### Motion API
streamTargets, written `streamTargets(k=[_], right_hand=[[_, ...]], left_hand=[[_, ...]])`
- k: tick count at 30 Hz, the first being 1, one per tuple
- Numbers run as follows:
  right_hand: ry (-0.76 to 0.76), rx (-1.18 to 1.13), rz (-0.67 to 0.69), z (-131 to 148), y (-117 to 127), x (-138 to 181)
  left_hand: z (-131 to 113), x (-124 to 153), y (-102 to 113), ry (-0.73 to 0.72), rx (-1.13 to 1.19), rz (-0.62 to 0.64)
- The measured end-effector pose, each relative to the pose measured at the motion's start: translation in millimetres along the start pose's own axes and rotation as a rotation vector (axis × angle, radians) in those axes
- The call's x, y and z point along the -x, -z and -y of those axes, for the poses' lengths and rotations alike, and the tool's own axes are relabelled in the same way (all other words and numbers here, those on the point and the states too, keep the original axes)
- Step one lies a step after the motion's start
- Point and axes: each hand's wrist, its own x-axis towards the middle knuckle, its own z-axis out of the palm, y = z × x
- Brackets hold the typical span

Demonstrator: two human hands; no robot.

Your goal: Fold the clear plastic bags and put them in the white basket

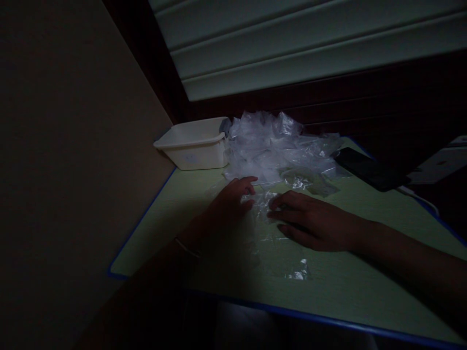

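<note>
Bare forearms (408, 253) lead to half-curled hands (314, 221) at a clear bag (280, 250), grip unclear; tub (197, 155), heaped bags (270, 143), phone (368, 167) beyond

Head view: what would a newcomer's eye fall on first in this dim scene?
Probably the pale heap of crumpled plastic at the back of the green table, catching the light just right of the white tub. Next come the left hand and right hand, facing each other over thin clear plastic near the table's middle. The dark phone also stands out, toward the table's right side.
</note>
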Motion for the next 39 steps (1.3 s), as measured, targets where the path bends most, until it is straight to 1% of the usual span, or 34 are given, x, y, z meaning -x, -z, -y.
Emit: streamTargets(k=[4,7,12,18,25,27,29,34,36,39], right_hand=[[-0.001,-0.004,0.003,-0.3,-0.7,0.2],[-0.005,0.008,0.016,0.0,-0.4,0.2],[-0.008,0.008,0.021,1.2,0.6,-1.2],[0.003,-0.007,0.008,0.8,0.0,-0.9],[0.007,-0.014,-0.003,1.0,1.1,-0.1],[0.009,-0.009,-0.004,0.8,0.8,-0.3],[0.008,-0.004,-0.001,0.4,0.3,-0.2],[0.007,0.008,-0.047,-0.4,1.2,1.0],[-0.020,0.006,-0.081,-0.4,3.3,1.0],[-0.121,0.015,-0.160,-1.8,6.9,0.5]], left_hand=[[-3.7,-1.1,4.8,-0.020,-0.020,0.018],[-8.5,-1.3,10.5,-0.029,-0.031,0.071],[-12.5,1.0,15.9,-0.091,-0.052,0.153],[-15.3,5.6,19.7,-0.047,-0.028,0.292],[-18.8,5.7,23.5,-0.068,-0.054,0.327],[-18.1,5.0,23.0,-0.089,-0.070,0.330],[-16.6,4.1,22.1,-0.087,-0.061,0.305],[-7.7,1.8,19.6,-0.031,-0.089,0.141],[-2.8,1.9,18.5,-0.015,-0.130,0.129],[3.5,3.5,16.7,0.029,-0.163,0.153]])
